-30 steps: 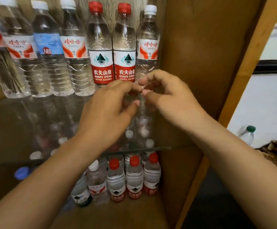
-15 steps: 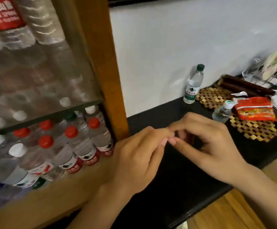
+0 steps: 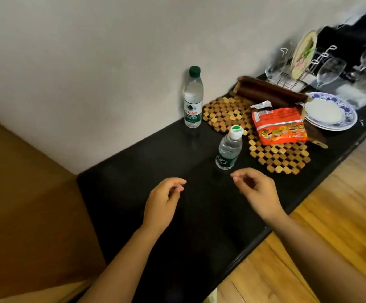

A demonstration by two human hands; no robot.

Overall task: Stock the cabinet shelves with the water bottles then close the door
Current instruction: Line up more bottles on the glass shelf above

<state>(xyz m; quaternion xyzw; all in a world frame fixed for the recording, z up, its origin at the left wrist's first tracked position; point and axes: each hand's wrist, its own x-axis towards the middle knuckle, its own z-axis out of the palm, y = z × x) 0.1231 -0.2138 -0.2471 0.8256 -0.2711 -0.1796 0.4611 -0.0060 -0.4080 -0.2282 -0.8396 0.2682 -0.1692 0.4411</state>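
A black counter (image 3: 134, 193) runs along a pale wall. Left hand (image 3: 162, 204) hovers empty, fingers loosely curled; beyond it stands the tall bottle (image 3: 193, 99). Right hand (image 3: 258, 191), likewise empty, has the short bottle (image 3: 229, 149) just ahead. Fetching seems the step; next, grasp it.

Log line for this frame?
hands: left empty, right empty | counter: tall bottle, short bottle | next: likely short bottle

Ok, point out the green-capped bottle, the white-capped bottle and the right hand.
Green-capped bottle (image 3: 192, 110): head view, on its label.
White-capped bottle (image 3: 229, 149): head view, on its clear body.
Right hand (image 3: 256, 191): head view, on its back.
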